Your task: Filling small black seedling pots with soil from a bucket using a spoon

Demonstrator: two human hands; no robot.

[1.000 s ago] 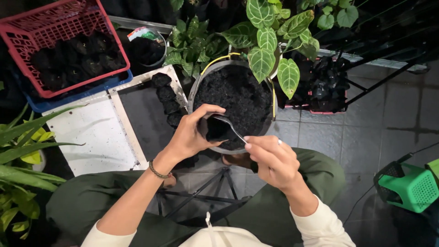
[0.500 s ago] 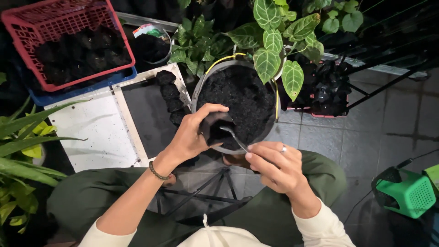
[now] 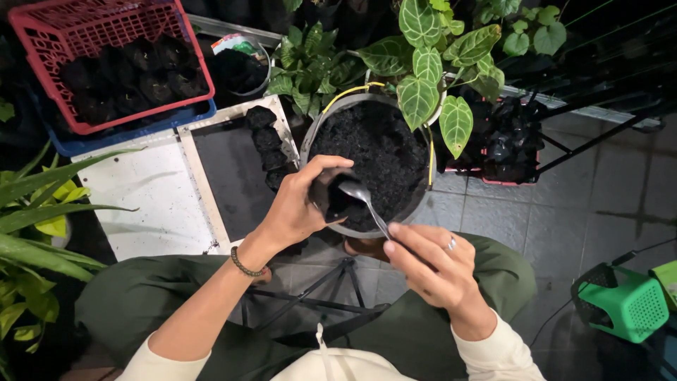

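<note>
Overhead, head view: left hand (image 3: 300,208) curled round small black grow bag (image 3: 331,200), held over near rim of soil basin (image 3: 371,159). Right hand (image 3: 430,264) pinches metal spoon (image 3: 363,201); long axis diagonal, bowl toward bag mouth, handle back toward basin's near side. Risk: soft bag collapses or spoon tips early, so soil likely spills outside basin onto tiled floor (image 3: 493,212).

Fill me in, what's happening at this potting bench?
A seated person's left hand grips a small black grow bag at the near rim of a round basin full of dark soil. The right hand holds a metal spoon with its bowl at the bag's mouth. Four filled bags sit in a row on a grey tray to the left, and more fill a red crate beyond it.
</note>
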